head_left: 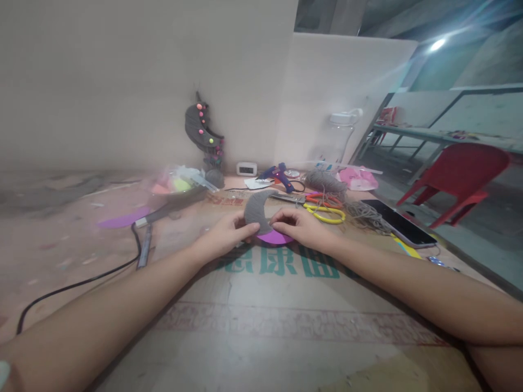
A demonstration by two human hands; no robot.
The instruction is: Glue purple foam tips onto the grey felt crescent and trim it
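A crescent (254,211) wrapped in grey yarn sits between my hands, with a bare purple part (274,237) showing at its lower end. My left hand (224,233) grips the crescent's left side, thumb on the front and fingers behind. My right hand (301,227) is closed in a pinch at the crescent's lower right, over the purple part; whether yarn is between those fingertips is too small to tell. Just beyond lie scissors with orange handles (327,200) and a tool with yellow handles (329,215).
A finished-looking grey crescent with pompoms (200,128) hangs on the wall. At the back are a glue gun (280,175), a small digital clock (247,168), a bottle (341,133) and grey yarn (324,182). A phone (402,223) lies right; a black cable (81,283) runs left.
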